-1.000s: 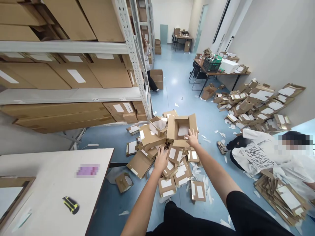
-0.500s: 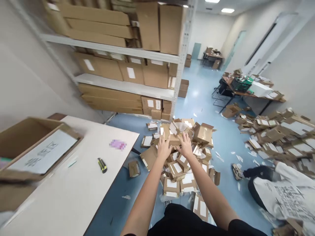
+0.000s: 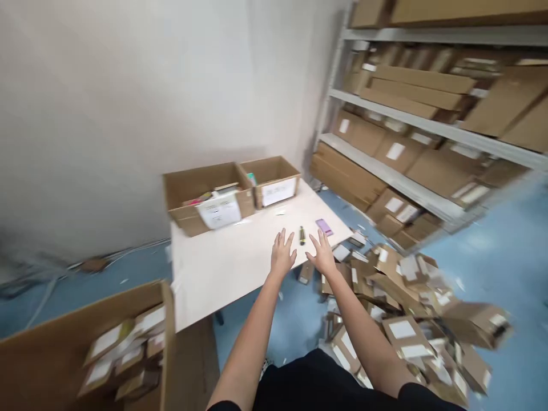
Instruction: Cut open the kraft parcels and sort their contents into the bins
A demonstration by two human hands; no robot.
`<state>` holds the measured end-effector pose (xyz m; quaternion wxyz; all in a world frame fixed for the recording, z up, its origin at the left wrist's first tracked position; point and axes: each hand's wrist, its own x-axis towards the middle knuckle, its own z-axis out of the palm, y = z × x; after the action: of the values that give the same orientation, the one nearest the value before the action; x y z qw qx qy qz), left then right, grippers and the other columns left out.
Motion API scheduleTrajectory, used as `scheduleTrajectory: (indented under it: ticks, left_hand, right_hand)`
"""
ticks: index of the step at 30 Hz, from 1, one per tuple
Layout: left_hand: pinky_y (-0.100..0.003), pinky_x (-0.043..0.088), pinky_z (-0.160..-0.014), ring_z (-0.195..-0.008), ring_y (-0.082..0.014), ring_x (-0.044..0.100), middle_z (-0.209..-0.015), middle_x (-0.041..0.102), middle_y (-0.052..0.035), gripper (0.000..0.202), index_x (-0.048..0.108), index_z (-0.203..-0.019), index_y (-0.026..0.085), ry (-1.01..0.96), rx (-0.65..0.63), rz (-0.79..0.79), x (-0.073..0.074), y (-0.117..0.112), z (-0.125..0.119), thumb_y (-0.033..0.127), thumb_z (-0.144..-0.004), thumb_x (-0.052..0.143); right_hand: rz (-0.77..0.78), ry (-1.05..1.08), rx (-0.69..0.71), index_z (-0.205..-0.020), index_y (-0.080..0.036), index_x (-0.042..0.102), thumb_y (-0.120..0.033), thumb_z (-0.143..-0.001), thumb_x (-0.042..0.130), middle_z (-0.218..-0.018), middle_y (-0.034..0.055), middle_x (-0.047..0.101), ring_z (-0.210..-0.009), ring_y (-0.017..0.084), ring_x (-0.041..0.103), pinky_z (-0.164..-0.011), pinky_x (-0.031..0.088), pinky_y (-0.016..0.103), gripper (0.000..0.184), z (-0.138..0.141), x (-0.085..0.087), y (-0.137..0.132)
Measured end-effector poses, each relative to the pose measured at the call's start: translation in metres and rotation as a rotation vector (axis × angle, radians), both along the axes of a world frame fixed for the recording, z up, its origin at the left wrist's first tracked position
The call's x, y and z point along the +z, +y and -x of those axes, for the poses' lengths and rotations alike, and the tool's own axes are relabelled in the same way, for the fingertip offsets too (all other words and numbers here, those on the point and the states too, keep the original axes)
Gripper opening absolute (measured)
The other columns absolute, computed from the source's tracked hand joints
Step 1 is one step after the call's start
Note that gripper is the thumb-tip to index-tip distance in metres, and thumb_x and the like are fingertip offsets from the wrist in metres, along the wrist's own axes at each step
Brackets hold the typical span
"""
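Black-and-yellow box cutter (image 3: 302, 234) lies flat near the corner of the white table (image 3: 222, 268), handy to the heap of small labelled cardboard boxes (image 3: 402, 328) on the blue floor (image 3: 505, 268). Left hand (image 3: 282, 255) and right hand (image 3: 321, 257) hover either side of it, fingers spread, both empty.

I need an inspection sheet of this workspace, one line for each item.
Surface: white table, open boxes at its far end.
Job's things: yellow-black cutter and purple item near the table's edge.
Clutter: pile of small boxes on the floor; large carton holding small boxes.
Grippers: left hand and right hand open, empty, at the table's near edge.
Cables: thin lines along the wall's foot, perhaps cables; blurred.
Surroundings: shelves of cartons; blue floor.
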<state>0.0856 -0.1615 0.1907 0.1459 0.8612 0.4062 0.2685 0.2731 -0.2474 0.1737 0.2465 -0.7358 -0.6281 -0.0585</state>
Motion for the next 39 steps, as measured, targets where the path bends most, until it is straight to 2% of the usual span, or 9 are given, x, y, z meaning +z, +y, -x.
scheduleTrajectory:
  ticks: [5,10,13,17,21,26,30,34,39]
  left_hand:
    - [-0.054,0.038,-0.122,-0.157,-0.0363,0.029,-0.173,0.027,-0.0113,0.068,0.042,-0.158,0.025,0.009,0.369,0.02,-0.005,0.024,0.18,0.028,-0.093,0.063]
    - [-0.052,0.035,-0.125,-0.156,-0.0359,0.03,-0.172,0.027,-0.0117,0.067,0.044,-0.157,0.023,-0.016,0.758,0.063,-0.015,0.005,0.343,0.029,-0.093,0.062]
    - [-0.051,0.036,-0.125,-0.154,-0.0365,0.032,-0.172,0.026,-0.0131,0.067,0.045,-0.156,0.021,-0.021,0.975,0.09,-0.026,-0.023,0.417,0.03,-0.093,0.063]
    - [-0.051,0.036,-0.124,-0.153,-0.0375,0.034,-0.171,0.026,-0.0163,0.065,0.048,-0.154,0.018,-0.009,1.211,0.162,-0.046,-0.06,0.484,0.031,-0.092,0.064]
    - [-0.052,0.041,-0.12,-0.151,-0.0371,0.038,-0.171,0.027,-0.0154,0.065,0.047,-0.155,0.022,-0.011,1.366,0.272,-0.074,-0.076,0.526,0.033,-0.092,0.063]
    - [-0.052,0.046,-0.115,-0.149,-0.0374,0.043,-0.172,0.028,-0.0164,0.067,0.045,-0.156,0.023,-0.059,1.478,0.463,-0.125,-0.067,0.552,0.035,-0.092,0.063]
    - [-0.05,0.046,-0.114,-0.151,-0.0384,0.04,-0.174,0.023,-0.0162,0.071,0.042,-0.158,0.023,-0.128,1.528,0.723,-0.174,-0.066,0.552,0.035,-0.092,0.064]
    - [-0.047,0.042,-0.118,-0.153,-0.0381,0.036,-0.174,0.02,-0.0158,0.075,0.04,-0.16,0.023,-0.2,1.568,0.951,-0.219,-0.089,0.541,0.034,-0.091,0.067]
    - [-0.048,0.042,-0.118,-0.152,-0.039,0.037,-0.174,0.021,-0.0125,0.077,0.04,-0.16,0.027,-0.293,1.573,1.071,-0.275,-0.108,0.534,0.033,-0.09,0.07]
  right_hand:
    - [0.025,-0.008,0.356,-0.157,-0.023,0.046,-0.031,-0.09,0.07,-0.175,0.0138,0.017,-0.16,0.041,0.018,-0.122,0.034,0.062,0.072,0.161,-0.001,0.089]
    - [0.097,-0.01,0.742,-0.157,-0.025,0.046,-0.031,-0.09,0.07,-0.174,0.012,0.019,-0.16,0.04,0.018,-0.121,0.036,0.06,0.072,0.325,-0.007,0.138]
    - [0.147,-0.011,0.936,-0.158,-0.024,0.046,-0.031,-0.091,0.069,-0.175,0.0113,0.018,-0.16,0.039,0.016,-0.122,0.036,0.058,0.071,0.408,-0.016,0.15]
    - [0.211,-0.018,1.128,-0.158,-0.022,0.046,-0.029,-0.091,0.067,-0.175,0.0114,0.019,-0.161,0.038,0.017,-0.124,0.034,0.056,0.07,0.496,-0.035,0.161]
    - [0.304,0.011,1.25,-0.157,-0.023,0.046,-0.027,-0.089,0.068,-0.173,0.0133,0.022,-0.16,0.04,0.02,-0.123,0.035,0.059,0.071,0.559,-0.065,0.181]
    - [0.461,-0.024,1.328,-0.156,-0.02,0.047,-0.025,-0.086,0.069,-0.172,0.0157,0.025,-0.158,0.04,0.024,-0.121,0.038,0.058,0.074,0.61,-0.116,0.221]
    - [0.596,-0.089,1.393,-0.158,-0.019,0.045,-0.026,-0.087,0.068,-0.172,0.0157,0.026,-0.158,0.04,0.024,-0.122,0.036,0.057,0.074,0.639,-0.157,0.242]
    - [0.758,-0.168,1.451,-0.161,-0.021,0.04,-0.026,-0.087,0.068,-0.172,0.0138,0.025,-0.159,0.038,0.02,-0.124,0.032,0.056,0.079,0.665,-0.197,0.237]
    - [0.898,-0.267,1.389,-0.163,-0.023,0.035,-0.025,-0.088,0.067,-0.173,0.0129,0.022,-0.159,0.039,0.018,-0.122,0.033,0.055,0.082,0.694,-0.249,0.231]
